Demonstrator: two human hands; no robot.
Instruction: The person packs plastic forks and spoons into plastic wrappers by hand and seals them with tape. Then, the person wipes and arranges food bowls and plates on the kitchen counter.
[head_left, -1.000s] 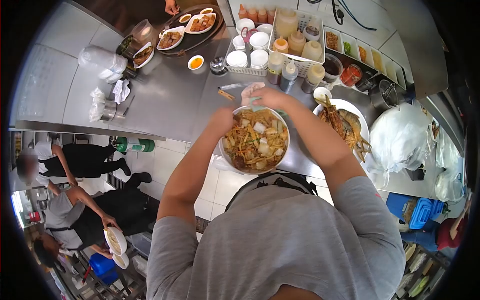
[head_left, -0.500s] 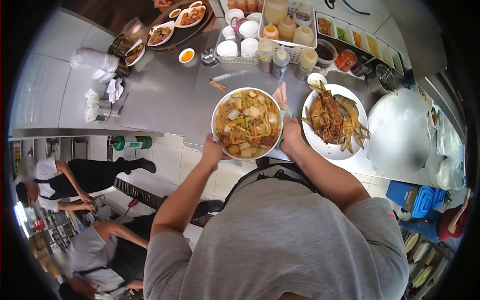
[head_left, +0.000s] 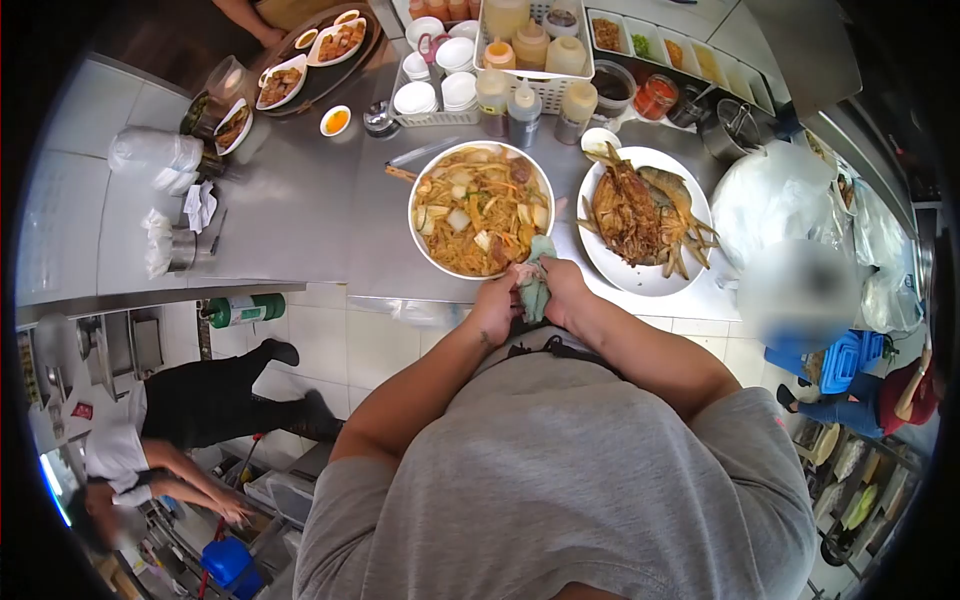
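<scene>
A large white bowl point(head_left: 413, 222) of noodles with vegetables and meat point(head_left: 480, 205) sits on the steel counter in front of me. Just below its near rim, my left hand point(head_left: 496, 308) and my right hand point(head_left: 568, 290) are close together, both closed on a crumpled pale green cloth point(head_left: 536, 298). Some pinkish cloth shows by my left fingertips. To the right, a white oval plate point(head_left: 640, 285) carries fried whole fish point(head_left: 630, 215). Tongs point(head_left: 420, 153) with a wooden clothespin-like piece point(head_left: 400, 173) lie partly behind the bowl.
Squeeze bottles point(head_left: 525, 115) and a basket of small white bowls point(head_left: 415, 98) line the back. A small dish of orange sauce point(head_left: 336, 121) stands left of them. Plastic bags point(head_left: 775, 205) lie at right. A co-worker point(head_left: 120, 440) bends at lower left.
Both hands have left the bowl's sides and come together on the green cloth at its near edge. The bowl now rests further back on the counter. The view has shifted slightly.
</scene>
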